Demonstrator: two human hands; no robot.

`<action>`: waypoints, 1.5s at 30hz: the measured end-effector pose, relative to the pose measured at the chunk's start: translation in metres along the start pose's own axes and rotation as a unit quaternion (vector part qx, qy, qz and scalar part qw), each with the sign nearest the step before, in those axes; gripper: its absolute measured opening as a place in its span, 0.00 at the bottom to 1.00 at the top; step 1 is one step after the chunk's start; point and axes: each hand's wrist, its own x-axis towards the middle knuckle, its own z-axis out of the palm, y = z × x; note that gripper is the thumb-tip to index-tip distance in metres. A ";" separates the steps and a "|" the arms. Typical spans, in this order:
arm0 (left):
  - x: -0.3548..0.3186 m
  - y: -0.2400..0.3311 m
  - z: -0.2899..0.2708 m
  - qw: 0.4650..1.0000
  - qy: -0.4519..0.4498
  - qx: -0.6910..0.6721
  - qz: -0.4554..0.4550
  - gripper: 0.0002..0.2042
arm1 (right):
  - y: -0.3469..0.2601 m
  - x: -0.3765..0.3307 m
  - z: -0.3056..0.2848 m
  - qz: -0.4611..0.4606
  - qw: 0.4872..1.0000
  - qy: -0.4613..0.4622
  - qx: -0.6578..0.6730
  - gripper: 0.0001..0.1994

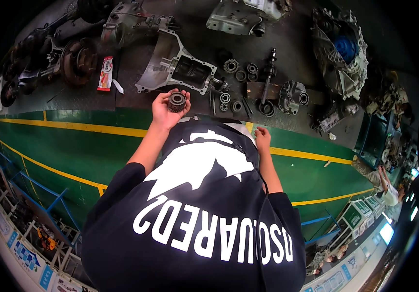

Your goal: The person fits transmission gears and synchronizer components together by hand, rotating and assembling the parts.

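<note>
My left hand (165, 111) is closed around a dark toothed gear (177, 102) with a round hole through its middle, holding it up at the near edge of the workbench. Just beyond it lies an open gearbox housing (197, 78), its cast-metal rim facing up. My right hand (263, 138) hangs in front of my body, short of the bench edge. Its fingers are loosely bent and nothing shows in them. Nearest to it on the bench are a dark ring (267, 108) and a small gear (237, 105).
Bearings (224, 97), a larger gear (231, 65), a toothed shaft (268, 75) and a small housing (293, 97) lie right of the open housing. A large transmission case (341, 51) stands far right. At left are a brake disc (78, 62) and a red-white packet (105, 74). Another person (389, 192) is far right.
</note>
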 end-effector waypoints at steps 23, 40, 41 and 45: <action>-0.010 -0.091 0.060 0.970 -0.133 0.200 -0.040 0.18 | -0.337 -0.111 0.032 -0.438 0.808 -0.376 -0.121 0.34; -0.071 -0.156 0.031 0.980 0.066 0.186 0.036 0.12 | -0.255 0.136 0.091 -0.319 0.893 -0.314 -0.041 0.20; -0.077 -0.159 0.030 0.981 0.060 0.181 0.045 0.11 | -0.253 0.172 0.106 -0.314 0.923 -0.213 -0.064 0.25; -0.122 -0.174 0.004 0.977 0.101 0.149 0.114 0.09 | -0.287 0.205 0.160 -0.272 0.908 -0.118 -0.297 0.37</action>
